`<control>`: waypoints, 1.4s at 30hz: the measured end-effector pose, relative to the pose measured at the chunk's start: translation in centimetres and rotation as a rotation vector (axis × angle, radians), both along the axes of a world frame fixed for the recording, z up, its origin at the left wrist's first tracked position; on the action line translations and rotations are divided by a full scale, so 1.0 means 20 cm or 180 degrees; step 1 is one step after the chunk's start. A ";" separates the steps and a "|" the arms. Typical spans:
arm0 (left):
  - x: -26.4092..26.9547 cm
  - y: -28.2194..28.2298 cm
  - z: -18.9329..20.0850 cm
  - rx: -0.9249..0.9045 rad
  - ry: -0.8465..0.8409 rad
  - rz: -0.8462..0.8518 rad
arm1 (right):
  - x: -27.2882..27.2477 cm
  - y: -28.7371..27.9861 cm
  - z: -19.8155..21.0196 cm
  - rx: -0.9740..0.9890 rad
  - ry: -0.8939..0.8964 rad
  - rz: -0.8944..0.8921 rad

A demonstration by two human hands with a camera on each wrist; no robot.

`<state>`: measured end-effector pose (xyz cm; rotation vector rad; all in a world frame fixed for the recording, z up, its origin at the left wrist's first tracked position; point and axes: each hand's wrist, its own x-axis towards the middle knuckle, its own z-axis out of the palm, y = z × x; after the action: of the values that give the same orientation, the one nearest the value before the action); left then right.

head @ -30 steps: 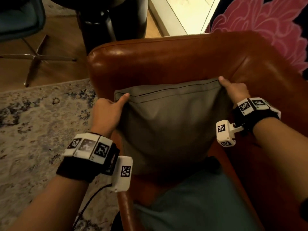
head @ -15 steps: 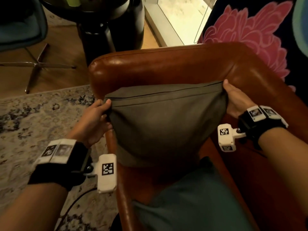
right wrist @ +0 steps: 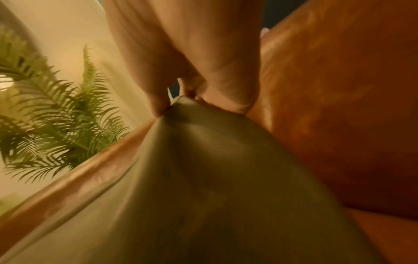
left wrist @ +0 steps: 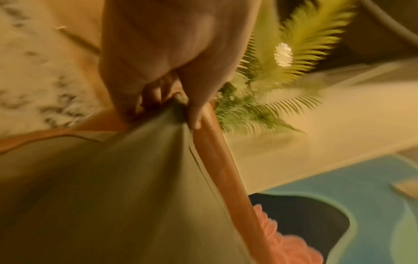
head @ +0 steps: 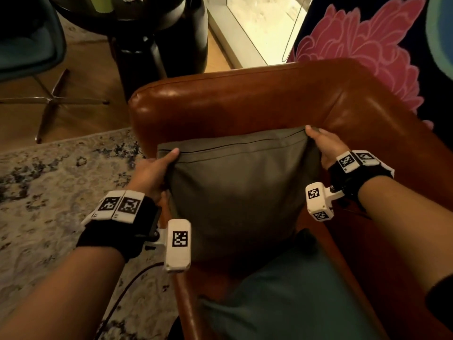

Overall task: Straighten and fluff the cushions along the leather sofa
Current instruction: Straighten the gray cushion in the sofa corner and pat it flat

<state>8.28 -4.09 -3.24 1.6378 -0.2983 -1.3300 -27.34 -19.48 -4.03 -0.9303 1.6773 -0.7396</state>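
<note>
Since the frame a half second back, the grey cushion point(head: 239, 190) has dropped lower against the sofa's end, and the left hand point(head: 153, 171) has shifted so its thumb lies on the cushion's front face rather than curling at the side edge.

Largest first: the leather sofa point(head: 245, 101) fills the middle of the head view, its rounded end arm and back meeting in a corner. The grey cushion stands upright in that corner, its piped top edge just below the arm's crest and tilted down toward the left. A teal cushion point(head: 289, 298) lies on the seat in front, its near edge overlapping the grey one's foot.

Both grips are clenched on the grey cushion's top corners. The left hand pinches its corner, thumb in front and fingers behind; the right hand point(head: 323, 149) does the same, and the right wrist view shows the fabric gathered to a point between thumb and fingers point(right wrist: 226, 100).

To do this step well, I judge the pull should be even on both corners so the top seam levels out, with the lower left corner raised to match. Holding by the corners alone stretches the cover without moving the filling, so a short shake or a press from both sides would plump it better. Seat it square into the corner before letting go, clear of the teal cushion.
</note>
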 end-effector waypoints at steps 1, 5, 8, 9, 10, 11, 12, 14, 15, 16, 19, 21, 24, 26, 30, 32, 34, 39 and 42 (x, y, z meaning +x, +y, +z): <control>0.00 -0.02 -0.01 -0.0065 -0.0330 0.0129 | 0.07 0.05 0.07 -0.0168 -0.0005 -0.0032; 0.00 -0.02 -0.02 -0.0409 -0.1009 0.0426 | 0.10 0.10 0.09 -0.0409 -0.0519 -0.0008; 0.00 -0.01 -0.02 -0.0823 -0.0934 0.0249 | 0.07 0.12 0.04 -0.0450 -0.0790 -0.0117; 0.00 0.00 -0.02 -0.0934 -0.0960 0.0181 | 0.06 0.12 0.03 -0.0491 -0.0816 -0.0143; 0.00 0.01 -0.03 -0.0982 -0.1034 0.0111 | 0.06 0.13 0.03 -0.0538 -0.0877 -0.0170; 0.00 0.02 -0.03 -0.1021 -0.1098 0.0086 | 0.05 0.13 0.02 -0.0540 -0.0864 -0.0161; 0.00 0.03 -0.05 -0.1022 -0.1117 0.0107 | 0.04 0.13 0.01 -0.0525 -0.0852 -0.0171; 0.00 0.05 -0.08 -0.0860 -0.1055 0.0150 | 0.01 0.13 -0.01 -0.0383 -0.0714 -0.0212; -0.01 0.05 -0.10 -0.0712 -0.1077 0.0151 | 0.00 0.14 -0.02 -0.0281 -0.0568 -0.0233; -0.03 0.05 -0.10 -0.0543 -0.1178 0.0072 | -0.01 0.15 -0.02 -0.0180 -0.0386 -0.0246; -0.04 0.03 -0.07 -0.0336 -0.1482 -0.0051 | -0.02 0.18 -0.01 -0.0370 -0.0057 -0.0205; -0.02 0.01 -0.03 -0.0563 -0.1188 0.0099 | -0.01 0.20 0.03 -0.0725 -0.0230 -0.0097; 0.00 0.03 0.04 -0.0814 -0.0582 0.0265 | 0.00 0.21 0.07 -0.0847 -0.0299 -0.0021; 0.00 0.08 0.04 -0.0831 -0.0745 0.0212 | -0.01 0.23 0.06 -0.0978 -0.0213 0.0061; 0.01 0.14 0.04 -0.0906 -0.1087 0.0322 | 0.00 0.24 0.05 -0.1068 -0.0286 0.0081; 0.00 0.15 0.03 -0.0945 -0.1037 0.0504 | 0.01 0.25 0.04 -0.1059 -0.0203 0.0020; -0.01 0.14 0.01 -0.1043 -0.0794 0.0714 | 0.00 0.25 0.03 -0.1056 -0.0309 -0.0137; -0.08 0.33 -0.14 -0.1121 -0.0440 0.0580 | -0.05 0.40 -0.08 -0.0730 -0.0890 -0.0399; -0.17 0.39 -0.18 -0.1122 -0.1367 0.0110 | -0.04 0.45 -0.17 -0.1034 0.0044 -0.0369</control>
<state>4.81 3.68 -6.82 1.5996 -0.7146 -0.8300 -28.06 -10.42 -7.43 -1.0686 1.6621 -1.1099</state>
